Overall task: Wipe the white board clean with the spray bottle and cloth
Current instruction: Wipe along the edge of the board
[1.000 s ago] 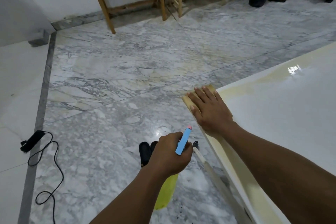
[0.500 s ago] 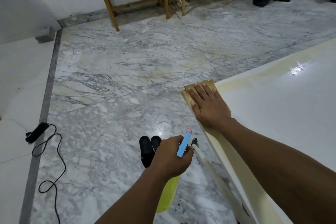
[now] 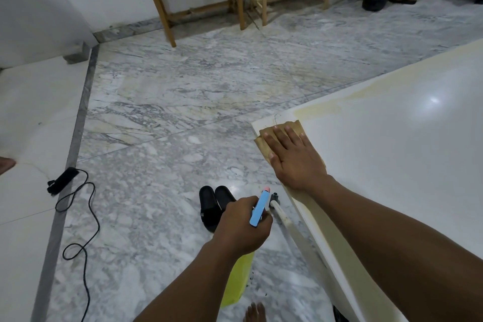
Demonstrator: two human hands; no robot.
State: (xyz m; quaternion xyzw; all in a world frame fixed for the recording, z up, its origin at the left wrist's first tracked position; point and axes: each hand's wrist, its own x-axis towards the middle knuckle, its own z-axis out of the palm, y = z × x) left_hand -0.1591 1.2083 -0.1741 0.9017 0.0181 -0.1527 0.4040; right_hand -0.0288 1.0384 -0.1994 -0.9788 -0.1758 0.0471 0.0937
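Tan cloth [image 3: 264, 142], soft and thin, lies pinned under your right hand [image 3: 294, 158], palm flat, fingers spread, at the white board [image 3: 392, 165] corner. Your left hand [image 3: 243, 227] wraps the spray bottle [image 3: 239, 280] neck; it likely feels light. Yellowish stains edge the board.

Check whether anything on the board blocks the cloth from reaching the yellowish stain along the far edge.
Nothing visible does. The right hand presses the cloth flat at the near corner of the white board; the yellowish stain starts just beyond the cloth along the far edge, with only bare board between. The left hand holds the spray bottle off the board.
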